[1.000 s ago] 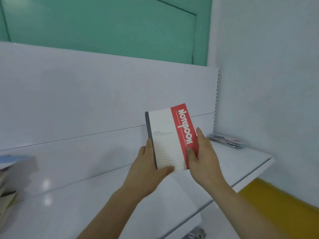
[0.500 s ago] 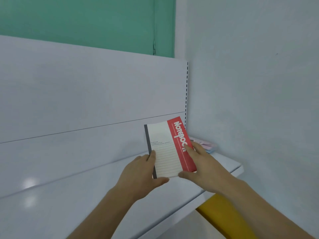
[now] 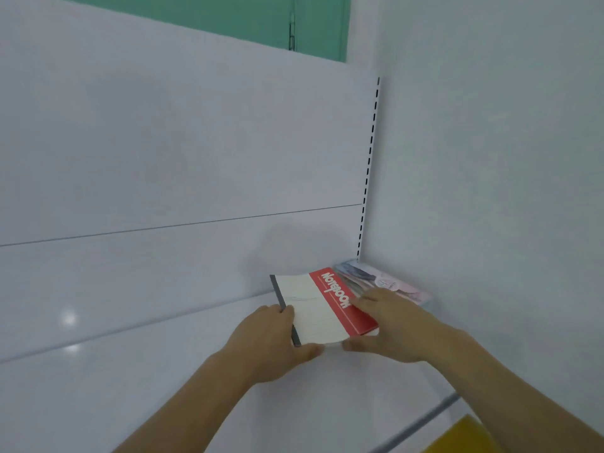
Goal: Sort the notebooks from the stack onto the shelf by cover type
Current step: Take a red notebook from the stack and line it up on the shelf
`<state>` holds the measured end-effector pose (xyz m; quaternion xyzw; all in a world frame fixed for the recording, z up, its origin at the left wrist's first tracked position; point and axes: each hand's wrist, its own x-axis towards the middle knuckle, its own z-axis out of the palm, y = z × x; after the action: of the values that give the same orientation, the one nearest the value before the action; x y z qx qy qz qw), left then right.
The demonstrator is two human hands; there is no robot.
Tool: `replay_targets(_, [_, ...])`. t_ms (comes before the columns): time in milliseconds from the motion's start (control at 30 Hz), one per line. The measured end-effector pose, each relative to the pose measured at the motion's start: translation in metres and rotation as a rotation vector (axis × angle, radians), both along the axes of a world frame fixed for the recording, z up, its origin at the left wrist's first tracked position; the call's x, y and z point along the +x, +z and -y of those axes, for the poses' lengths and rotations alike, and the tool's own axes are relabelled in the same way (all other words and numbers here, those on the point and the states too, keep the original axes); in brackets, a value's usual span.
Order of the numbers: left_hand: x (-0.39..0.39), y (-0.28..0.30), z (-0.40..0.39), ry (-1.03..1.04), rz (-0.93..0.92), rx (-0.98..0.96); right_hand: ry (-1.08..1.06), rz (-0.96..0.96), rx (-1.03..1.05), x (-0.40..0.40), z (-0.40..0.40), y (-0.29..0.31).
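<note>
**Two hands holding a red-and-cream notebook low over the shelf**

The left hand (image 3: 268, 341) grips the notebook (image 3: 322, 308) at its dark grey spine: the thumb curls round the near corner from below and the fingers lie along the spine edge. The right hand (image 3: 389, 325) holds the opposite side, with fingers laid across the red band that bears the word "Notebook" and the thumb stretched under the near edge towards the left thumb. Both hands are thus closed on the same notebook, which lies between them, cover up and tilted slightly, with its far end raised. Whether its underside touches the white shelf (image 3: 163, 371) cannot be told.

Just beyond the right hand's fingertips, in the far corner, a small pile of pastel-covered notebooks (image 3: 382, 282) lies flat on the shelf; the red edge of the held notebook sits just beside this pile and appears to overlap its near edge. Behind the hands rises the white back panel (image 3: 179, 142), ending at a slotted upright (image 3: 369, 165) against the pale side wall (image 3: 490, 158). Below the right forearm, a yellow surface (image 3: 464, 436) shows past the shelf's front edge.
</note>
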<state>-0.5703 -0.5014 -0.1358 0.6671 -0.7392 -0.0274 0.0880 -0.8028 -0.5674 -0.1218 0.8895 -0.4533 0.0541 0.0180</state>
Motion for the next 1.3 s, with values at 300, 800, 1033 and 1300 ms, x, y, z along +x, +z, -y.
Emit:
replay_targets(300, [-0.026, -0.031, 0.029, 0.148, 0.050, 0.083, 0.168, -0.067, 0.010, -0.013, 0.067, -0.035])
replay_targets(800, [-0.039, -0.027, 0.038, 0.258, -0.033, 0.125, 0.260, -0.040, 0.026, -0.021, 0.099, -0.047])
replay_targets(1033, [-0.033, -0.027, 0.038, 0.225, -0.048, 0.185, 0.266, -0.069, 0.002, -0.021, 0.104, -0.046])
replay_targets(1300, [-0.041, -0.027, 0.031, 0.262, -0.132, 0.148, 0.255, -0.033, -0.002, -0.023, 0.095, -0.034])
